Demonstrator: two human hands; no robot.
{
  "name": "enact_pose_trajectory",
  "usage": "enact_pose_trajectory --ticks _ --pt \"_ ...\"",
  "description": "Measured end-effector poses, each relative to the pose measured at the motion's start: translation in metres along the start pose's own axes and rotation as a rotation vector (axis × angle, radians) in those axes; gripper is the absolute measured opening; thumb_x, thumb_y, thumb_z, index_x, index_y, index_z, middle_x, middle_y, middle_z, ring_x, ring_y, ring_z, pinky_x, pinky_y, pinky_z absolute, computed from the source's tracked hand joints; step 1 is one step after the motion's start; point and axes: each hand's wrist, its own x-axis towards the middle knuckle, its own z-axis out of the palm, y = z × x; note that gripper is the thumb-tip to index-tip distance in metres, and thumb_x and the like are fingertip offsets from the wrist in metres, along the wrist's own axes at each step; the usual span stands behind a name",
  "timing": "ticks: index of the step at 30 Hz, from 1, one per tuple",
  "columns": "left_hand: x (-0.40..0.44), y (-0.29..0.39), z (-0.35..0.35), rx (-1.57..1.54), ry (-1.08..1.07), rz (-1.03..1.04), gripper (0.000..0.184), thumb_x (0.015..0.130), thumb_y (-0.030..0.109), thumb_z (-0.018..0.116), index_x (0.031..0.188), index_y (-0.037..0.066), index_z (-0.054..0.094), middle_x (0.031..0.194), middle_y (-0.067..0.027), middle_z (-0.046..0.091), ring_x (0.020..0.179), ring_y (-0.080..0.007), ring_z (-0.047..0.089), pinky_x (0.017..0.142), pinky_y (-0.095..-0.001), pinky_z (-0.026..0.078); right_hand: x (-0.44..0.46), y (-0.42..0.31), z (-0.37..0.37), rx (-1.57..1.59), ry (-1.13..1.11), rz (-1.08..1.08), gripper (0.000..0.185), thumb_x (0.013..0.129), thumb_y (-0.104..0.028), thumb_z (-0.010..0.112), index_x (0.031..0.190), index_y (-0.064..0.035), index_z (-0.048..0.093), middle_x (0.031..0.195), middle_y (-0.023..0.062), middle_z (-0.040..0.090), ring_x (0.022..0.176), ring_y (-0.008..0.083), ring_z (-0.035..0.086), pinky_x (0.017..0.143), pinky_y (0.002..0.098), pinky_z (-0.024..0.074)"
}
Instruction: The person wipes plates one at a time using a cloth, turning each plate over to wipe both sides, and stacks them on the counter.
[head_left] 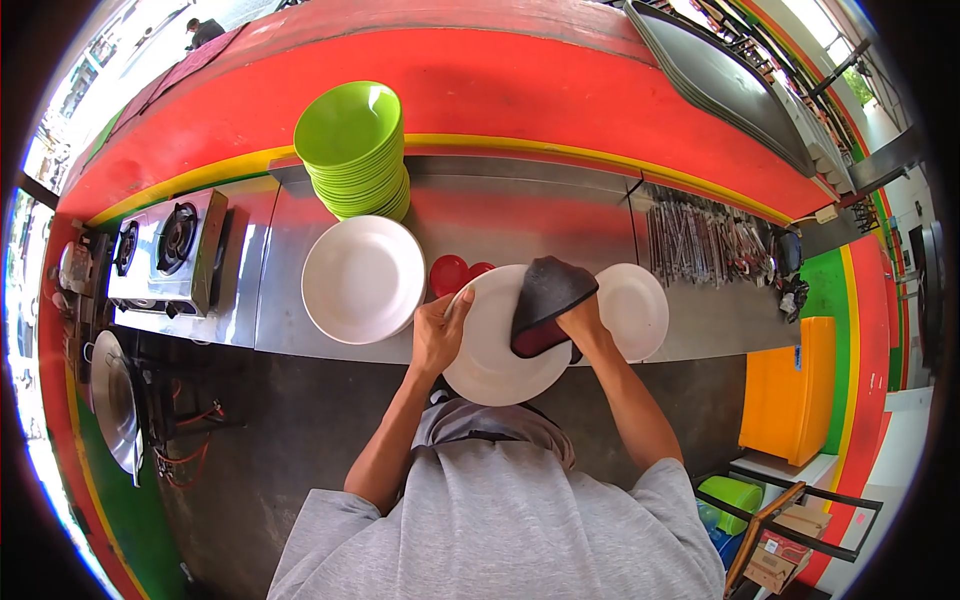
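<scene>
My left hand [437, 335] grips the left rim of a white plate [480, 345], thumb on its face and fingers behind it. The plate is held tilted in front of my chest, at the counter's front edge. In my right hand [583, 322] is a dark cloth [548, 300], pressed against the plate's right side; it hides some of my fingers. Left of the held plate stands a white plate stack [363, 280]. Another white plate [634, 312] lies just right of my right hand. Two small red dishes [449, 274] sit behind the held plate, partly covered by it.
Tall stacked green bowls [350, 130] stand at the back of the steel counter [540, 210]. A two-burner gas stove [170, 250] is at left, a wok [118, 405] below it. Many pieces of cutlery [700, 235] lie at right. Dark trays [720, 80] rest on the red ledge.
</scene>
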Motion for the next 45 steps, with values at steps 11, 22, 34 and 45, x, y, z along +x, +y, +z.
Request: enact_pose_trajectory --ticks 11,22,34,45 --pt "0.013 0.018 -0.012 0.246 -0.195 0.266 0.037 0.1 0.026 0.062 0.08 -0.006 0.064 0.055 -0.0153 0.042 0.052 -0.0146 0.038 0.049 -0.036 0.036 0.023 -0.036 -0.014 0.015 -0.405 -0.063 0.016 0.082 -0.02 0.065 0.086 -0.0047 0.064 0.082 0.0172 0.065 0.081 0.0382 0.066 0.07 0.0424 0.0531" --pt "0.011 0.015 -0.019 0.078 -0.007 0.072 0.047 0.101 0.03 0.062 0.07 -0.004 0.057 0.055 0.0011 0.036 0.057 -0.0072 0.032 0.047 -0.0319 0.028 0.019 -0.011 -0.004 0.015 -0.196 -0.138 0.015 0.081 -0.017 0.065 0.091 -0.0063 0.065 0.086 0.0162 0.064 0.084 0.0361 0.065 0.071 0.0436 0.0528" --pt "0.006 -0.009 -0.011 -0.054 0.168 0.05 0.053 0.102 0.033 0.061 0.063 0.0 0.046 0.058 0.0043 0.031 0.059 -0.0065 0.026 0.049 -0.031 0.022 -0.033 -0.013 0.01 -0.287 -0.136 0.062 0.01 0.085 -0.014 0.057 0.089 -0.0081 0.063 0.09 0.017 0.058 0.087 0.0375 0.06 0.071 0.0469 0.0503" --pt "0.02 0.017 -0.027 0.137 -0.031 0.173 0.04 0.098 0.028 0.066 0.076 -0.005 0.063 0.053 -0.0042 0.037 0.054 -0.0083 0.032 0.045 -0.0332 0.03 0.006 -0.017 -0.003 0.079 -0.068 0.05 0.014 0.08 -0.017 0.066 0.081 -0.0031 0.063 0.082 0.0188 0.064 0.078 0.0398 0.064 0.07 0.0446 0.0517"
